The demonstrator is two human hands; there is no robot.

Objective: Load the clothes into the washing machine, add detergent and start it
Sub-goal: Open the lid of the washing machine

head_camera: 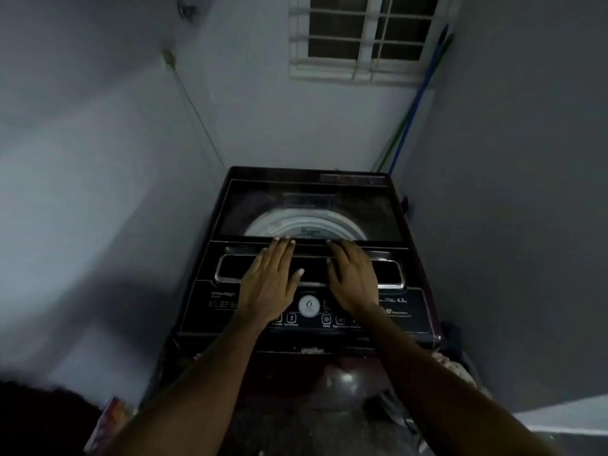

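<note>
Resting flat with straight fingers, the left hand and right hand lie side by side on the washing machine, grasping nothing, fingertips at the front edge of its closed glass lid. A pale drum rim shows beneath the glass. Possibly a detergent packet stands at lower left, too blurred to confirm.

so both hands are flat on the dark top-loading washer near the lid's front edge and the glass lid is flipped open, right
Not quite. The head view shows the dark top-loading washing machine's glass lid shut, the drum visible through it. The left hand and right hand do rest flat by its front edge.
</note>
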